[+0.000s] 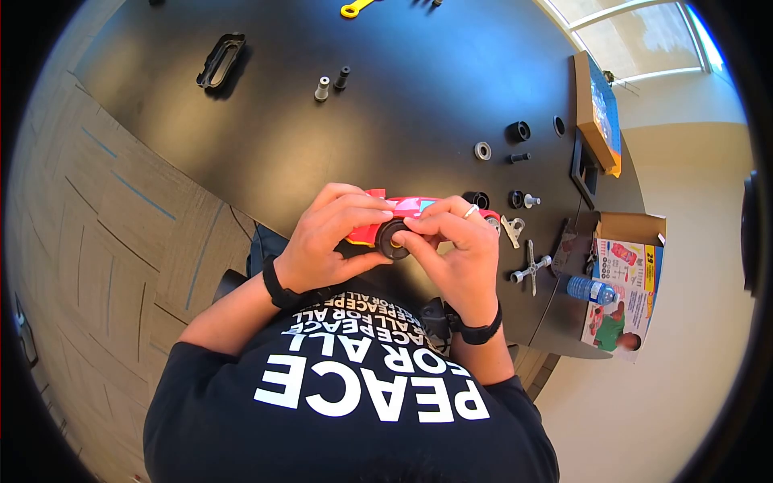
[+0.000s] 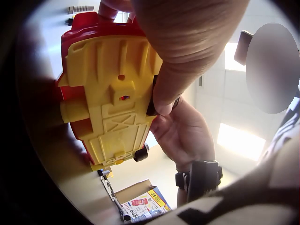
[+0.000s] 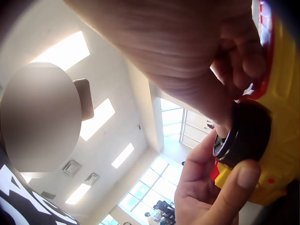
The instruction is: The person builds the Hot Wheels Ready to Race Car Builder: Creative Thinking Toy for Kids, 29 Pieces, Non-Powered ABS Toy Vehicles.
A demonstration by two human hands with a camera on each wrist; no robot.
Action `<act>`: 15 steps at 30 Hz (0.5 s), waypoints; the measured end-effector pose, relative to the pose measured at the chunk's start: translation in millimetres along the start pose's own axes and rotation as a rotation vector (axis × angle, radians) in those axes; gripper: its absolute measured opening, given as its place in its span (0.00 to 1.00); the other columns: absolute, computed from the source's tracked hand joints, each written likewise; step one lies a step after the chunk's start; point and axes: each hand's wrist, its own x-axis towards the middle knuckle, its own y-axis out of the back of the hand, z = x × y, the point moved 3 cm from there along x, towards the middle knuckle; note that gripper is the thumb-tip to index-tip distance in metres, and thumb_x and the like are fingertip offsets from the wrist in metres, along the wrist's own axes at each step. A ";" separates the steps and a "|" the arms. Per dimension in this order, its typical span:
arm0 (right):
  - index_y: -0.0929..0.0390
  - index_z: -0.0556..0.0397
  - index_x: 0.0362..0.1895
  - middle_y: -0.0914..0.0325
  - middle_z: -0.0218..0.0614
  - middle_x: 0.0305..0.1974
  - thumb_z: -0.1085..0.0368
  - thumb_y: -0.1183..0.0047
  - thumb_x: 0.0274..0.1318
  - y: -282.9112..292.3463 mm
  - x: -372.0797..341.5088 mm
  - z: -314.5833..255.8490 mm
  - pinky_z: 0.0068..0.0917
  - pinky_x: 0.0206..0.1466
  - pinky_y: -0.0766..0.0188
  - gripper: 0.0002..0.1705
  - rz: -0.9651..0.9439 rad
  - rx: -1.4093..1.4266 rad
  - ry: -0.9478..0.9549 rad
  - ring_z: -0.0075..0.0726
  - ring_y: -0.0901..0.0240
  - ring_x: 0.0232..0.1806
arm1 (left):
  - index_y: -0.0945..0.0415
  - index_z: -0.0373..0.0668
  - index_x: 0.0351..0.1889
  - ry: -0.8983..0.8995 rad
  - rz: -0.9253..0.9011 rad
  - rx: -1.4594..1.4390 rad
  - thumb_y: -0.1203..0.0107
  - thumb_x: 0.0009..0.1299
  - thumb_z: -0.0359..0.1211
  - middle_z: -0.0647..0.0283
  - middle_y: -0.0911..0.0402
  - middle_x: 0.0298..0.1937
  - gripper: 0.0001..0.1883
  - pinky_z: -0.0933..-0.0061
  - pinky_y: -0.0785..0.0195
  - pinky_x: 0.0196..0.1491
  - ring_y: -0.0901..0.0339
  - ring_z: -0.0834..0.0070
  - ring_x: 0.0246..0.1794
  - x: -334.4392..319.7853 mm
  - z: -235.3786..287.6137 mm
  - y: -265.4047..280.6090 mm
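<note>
A red toy car (image 1: 378, 233) with a yellow underside (image 2: 110, 108) is held up between both hands. The left hand (image 1: 326, 237) grips its rear-side end, thumb pressed against a black wheel (image 1: 393, 239) on the side facing the body. The right hand (image 1: 457, 249) has its thumb and fingers at the same wheel and the car's side. In the right wrist view, the black wheel (image 3: 246, 133) stands against the yellow base, with the left thumb below it and the right hand above. A smaller black wheel (image 2: 141, 153) shows at the car's other end.
Black rings, a grey ring (image 1: 482, 150), pegs and a cross-shaped grey part (image 1: 531, 266) lie to the right. A water bottle (image 1: 592, 290) and printed boxes (image 1: 628, 266) are beyond. A black tray (image 1: 221, 62), two pegs and a yellow tool (image 1: 357, 8) lie farther off.
</note>
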 end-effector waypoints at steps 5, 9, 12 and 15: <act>0.08 0.58 0.45 0.16 0.35 0.42 0.75 0.19 0.57 -8.3 -2.1 -2.1 0.26 0.39 0.19 0.13 0.016 -0.016 0.001 0.29 0.17 0.36 | 0.14 0.45 0.65 -0.007 0.016 -0.001 0.13 0.60 0.37 0.59 0.09 0.66 0.34 0.55 0.23 0.68 0.15 0.54 0.63 -0.4 -2.7 -0.5; 0.08 0.58 0.51 0.17 0.37 0.47 0.74 0.19 0.58 -4.1 -5.4 -3.3 0.33 0.45 0.16 0.17 -0.053 -0.005 0.070 0.38 0.15 0.44 | 0.14 0.44 0.65 0.000 0.014 0.004 0.13 0.61 0.37 0.59 0.08 0.66 0.33 0.54 0.23 0.68 0.15 0.54 0.63 -0.4 -1.4 -1.2; 0.09 0.58 0.53 0.17 0.38 0.48 0.71 0.18 0.57 -1.8 -6.2 -3.9 0.38 0.49 0.16 0.20 -0.063 -0.034 0.153 0.43 0.15 0.47 | 0.14 0.44 0.64 -0.008 0.019 0.020 0.13 0.61 0.36 0.59 0.08 0.65 0.33 0.55 0.23 0.68 0.15 0.55 0.63 0.2 -1.4 -1.5; 0.11 0.58 0.53 0.18 0.41 0.49 0.68 0.18 0.58 -8.0 -11.4 -5.8 0.41 0.50 0.17 0.21 -0.013 -0.079 0.176 0.49 0.16 0.49 | 0.14 0.44 0.64 -0.013 0.020 0.022 0.14 0.62 0.36 0.59 0.08 0.65 0.32 0.55 0.23 0.68 0.15 0.55 0.62 -0.1 0.4 -2.4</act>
